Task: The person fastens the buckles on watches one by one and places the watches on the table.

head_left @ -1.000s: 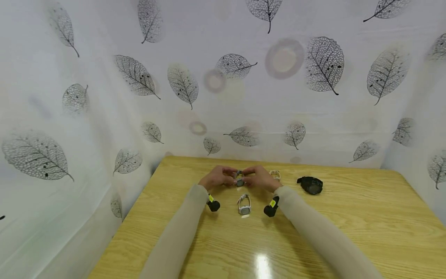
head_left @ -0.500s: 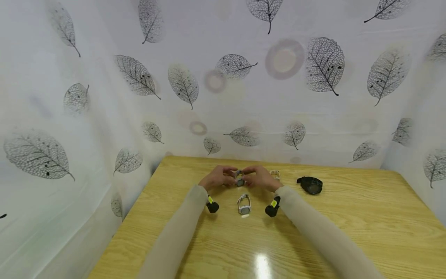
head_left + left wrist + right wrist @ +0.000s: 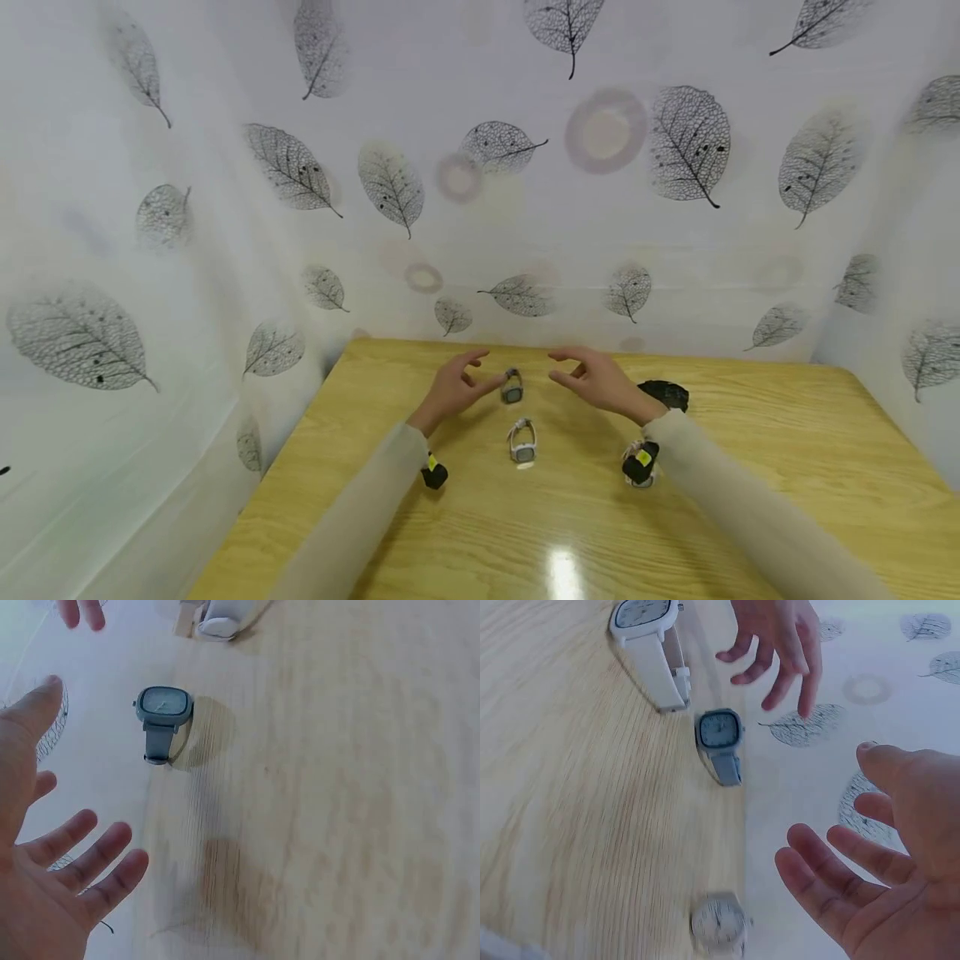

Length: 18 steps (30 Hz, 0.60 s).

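A small grey-blue watch (image 3: 512, 387) stands on the wooden table between my two hands, its strap looped and its face towards me. My left hand (image 3: 456, 387) is just left of it, fingers spread and thumb reaching out close to the watch. To its right, further off, my right hand (image 3: 596, 382) hovers with loose fingers and holds nothing. Nearer to me stands a white watch (image 3: 522, 442), also with its strap looped. In the right wrist view a pale round-faced watch (image 3: 718, 922) is below the grey-blue one; my right hand hides it in the head view.
A black watch (image 3: 663, 394) lies right of my right hand, partly covered by the sleeve. Under the right wrist camera another pale watch (image 3: 643, 481) partly shows. A leaf-patterned curtain (image 3: 480, 208) hangs behind the table (image 3: 750, 467).
Both hands have let go of the grey-blue watch and drawn apart, left hand slightly left, right hand further right. The right sleeve now overlaps the black watch, and a pale watch shows under the wrist camera.
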Each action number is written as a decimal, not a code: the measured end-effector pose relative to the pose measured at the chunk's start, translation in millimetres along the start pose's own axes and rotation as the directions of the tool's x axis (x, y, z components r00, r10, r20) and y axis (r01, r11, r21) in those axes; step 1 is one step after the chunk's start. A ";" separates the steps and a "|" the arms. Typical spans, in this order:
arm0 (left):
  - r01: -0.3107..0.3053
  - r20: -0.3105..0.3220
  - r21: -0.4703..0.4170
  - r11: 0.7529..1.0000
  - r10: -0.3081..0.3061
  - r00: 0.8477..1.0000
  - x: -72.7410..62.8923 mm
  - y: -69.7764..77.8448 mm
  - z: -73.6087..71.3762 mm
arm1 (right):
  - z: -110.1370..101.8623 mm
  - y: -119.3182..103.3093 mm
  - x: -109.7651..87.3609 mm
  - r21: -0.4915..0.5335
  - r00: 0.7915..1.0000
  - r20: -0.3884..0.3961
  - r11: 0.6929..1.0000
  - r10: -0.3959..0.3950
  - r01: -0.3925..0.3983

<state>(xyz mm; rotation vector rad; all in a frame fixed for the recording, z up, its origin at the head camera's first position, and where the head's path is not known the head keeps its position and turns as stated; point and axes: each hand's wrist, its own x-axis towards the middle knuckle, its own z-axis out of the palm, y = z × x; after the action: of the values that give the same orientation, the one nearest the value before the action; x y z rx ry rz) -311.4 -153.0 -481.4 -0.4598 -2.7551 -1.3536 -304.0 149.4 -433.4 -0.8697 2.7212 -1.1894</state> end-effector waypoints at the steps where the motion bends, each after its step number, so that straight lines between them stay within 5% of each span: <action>1: -0.014 -0.018 0.017 1.000 0.014 1.000 -3.3 0.7 -1.4 | -2.5 1.1 -3.9 -0.013 1.000 -0.012 1.000 -0.014 0.014; 5: -0.057 -0.058 0.050 0.997 0.060 0.996 -15.7 5.6 -6.2 | -14.2 6.3 -21.2 -0.024 0.999 -0.033 0.999 -0.037 0.037; 18: -0.110 -0.044 0.106 0.988 0.115 0.992 -39.2 2.9 -8.2 | -27.9 26.8 -61.8 -0.145 0.980 -0.145 0.983 -0.136 0.115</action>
<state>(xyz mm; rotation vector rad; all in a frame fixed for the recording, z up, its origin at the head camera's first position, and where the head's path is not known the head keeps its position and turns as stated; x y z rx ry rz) -273.9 -167.3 -480.5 -0.5580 -2.6982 -1.1754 -272.0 214.2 -443.1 -1.0207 2.9408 -1.1490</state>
